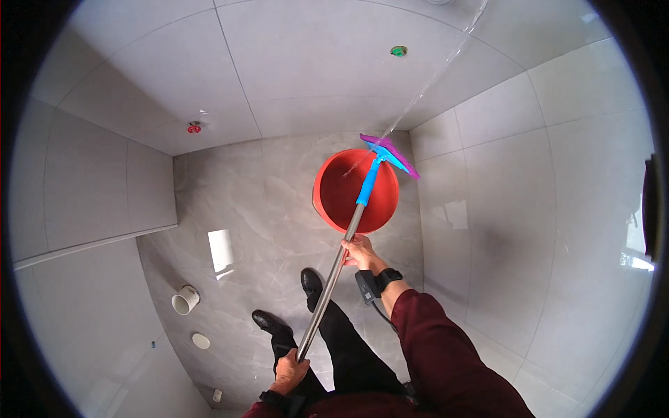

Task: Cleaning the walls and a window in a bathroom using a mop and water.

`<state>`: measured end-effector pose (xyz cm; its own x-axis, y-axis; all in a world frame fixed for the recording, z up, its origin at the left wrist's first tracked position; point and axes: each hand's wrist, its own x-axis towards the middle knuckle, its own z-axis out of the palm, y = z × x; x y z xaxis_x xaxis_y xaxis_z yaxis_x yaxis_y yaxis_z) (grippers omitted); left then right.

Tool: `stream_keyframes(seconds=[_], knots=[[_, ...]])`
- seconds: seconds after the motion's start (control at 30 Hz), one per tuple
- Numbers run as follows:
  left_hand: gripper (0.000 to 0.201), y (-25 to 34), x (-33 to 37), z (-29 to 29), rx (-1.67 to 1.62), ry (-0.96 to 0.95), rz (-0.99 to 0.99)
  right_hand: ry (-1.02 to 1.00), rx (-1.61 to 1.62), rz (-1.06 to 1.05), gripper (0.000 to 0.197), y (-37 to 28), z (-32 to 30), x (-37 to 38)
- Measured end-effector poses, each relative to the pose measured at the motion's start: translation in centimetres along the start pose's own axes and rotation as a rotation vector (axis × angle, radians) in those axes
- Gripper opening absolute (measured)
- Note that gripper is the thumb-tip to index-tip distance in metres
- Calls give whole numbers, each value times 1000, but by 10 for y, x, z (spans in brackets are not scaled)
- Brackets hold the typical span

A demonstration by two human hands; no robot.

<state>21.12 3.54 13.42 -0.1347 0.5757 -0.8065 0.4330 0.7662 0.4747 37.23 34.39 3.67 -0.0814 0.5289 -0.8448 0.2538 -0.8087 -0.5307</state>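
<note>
A long-handled flat mop (334,266) slants across the view, with a metal pole, a blue neck and a purple-edged head (390,155). My left hand (289,372) is closed round the pole's near end. Farther up, just short of the bucket, my right hand (359,252) grips the same pole. The mop head lies over the far right rim of a red bucket (323,207); whether it touches the rim I cannot tell. A thin stream of water (439,72) falls from the upper right into the bucket. The pole hides part of the bucket's inside.
Grey tiled walls (306,66) enclose the grey floor (230,188). A white pipe stub (185,300) stands up at the left, with a round white cap (201,341) nearer me. Red plugs (194,127) and a green-rimmed hole (398,51) mark the far wall. My black shoes (311,287) are close to the bucket.
</note>
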Motion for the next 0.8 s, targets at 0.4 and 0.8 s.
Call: stream_keyframes(seconds=[0.4,0.8], knots=[[27,-21,19,32,-117,-16,-16,309,432,-158,85,-186,-90,50],[31,-43,42,62,-82,-56,-74,207,898,-360,20,-162,-74,113]])
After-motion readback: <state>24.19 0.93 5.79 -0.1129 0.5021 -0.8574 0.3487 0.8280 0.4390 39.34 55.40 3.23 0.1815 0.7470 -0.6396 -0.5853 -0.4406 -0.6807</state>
